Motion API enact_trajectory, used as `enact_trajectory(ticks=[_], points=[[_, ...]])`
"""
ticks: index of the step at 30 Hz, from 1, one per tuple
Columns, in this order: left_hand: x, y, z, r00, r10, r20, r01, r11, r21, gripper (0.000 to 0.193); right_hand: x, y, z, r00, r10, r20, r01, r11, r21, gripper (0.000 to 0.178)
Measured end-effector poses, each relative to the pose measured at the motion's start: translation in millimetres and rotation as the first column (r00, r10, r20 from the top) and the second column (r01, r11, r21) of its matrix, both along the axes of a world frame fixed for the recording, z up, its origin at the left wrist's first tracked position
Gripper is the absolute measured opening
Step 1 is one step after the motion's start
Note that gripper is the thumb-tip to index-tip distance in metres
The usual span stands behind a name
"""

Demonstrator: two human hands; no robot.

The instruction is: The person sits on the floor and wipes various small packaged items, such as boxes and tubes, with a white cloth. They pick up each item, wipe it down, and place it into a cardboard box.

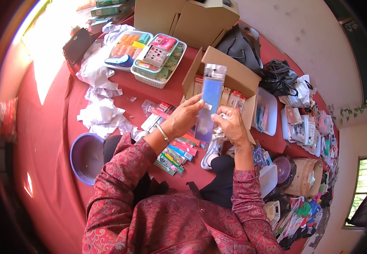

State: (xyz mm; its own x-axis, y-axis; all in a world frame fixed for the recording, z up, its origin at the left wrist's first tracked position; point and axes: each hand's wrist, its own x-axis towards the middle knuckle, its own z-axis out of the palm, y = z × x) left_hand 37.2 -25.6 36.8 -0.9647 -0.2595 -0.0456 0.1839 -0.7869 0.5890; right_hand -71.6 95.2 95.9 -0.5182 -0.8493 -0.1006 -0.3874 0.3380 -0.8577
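Note:
A long, flat blue packet (213,91) in clear plastic stands tilted in front of me, with a small white label on its face. My left hand (182,118) grips its left edge, thumb across the front. At the right edge my right hand (234,127) is closed, its thumb tip close against the packet. A crumpled white strip (220,133) shows at and below the right fingers; its full shape is hidden. Behind the packet, an open cardboard box (226,63) holds several packaged goods. Colourful stationery packs (173,158) lie below my left wrist.
A purple basin (87,158) stands at left, beside crumpled white paper (101,110). Farther off are filled plastic baskets (160,82) and a large carton (183,23). Along the right lie a white tub (272,120), bags (278,76) and piled packets (304,127) on red cloth.

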Motion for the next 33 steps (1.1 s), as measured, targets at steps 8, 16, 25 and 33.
enact_trajectory(ticks=[8,16,25,33], points=[[-2,8,-2,0.97,-0.241,-0.042,0.242,0.92,0.307,0.049,39,-14,-6,0.897,0.055,-0.439,-0.034,0.998,0.054,0.015],[5,8,-3,0.965,-0.245,-0.098,0.264,0.896,0.357,0.048,-10,-2,17,0.907,-0.311,0.283,0.417,0.757,-0.503,0.02],[3,-21,-33,0.995,-0.01,0.101,-0.017,0.965,0.262,0.049,45,-32,-34,0.978,-0.067,-0.196,0.013,0.964,-0.265,0.024],[5,-13,3,0.998,0.018,0.053,-0.028,0.982,0.185,0.051,41,-25,-21,0.934,0.085,-0.347,-0.059,0.995,0.086,0.043]])
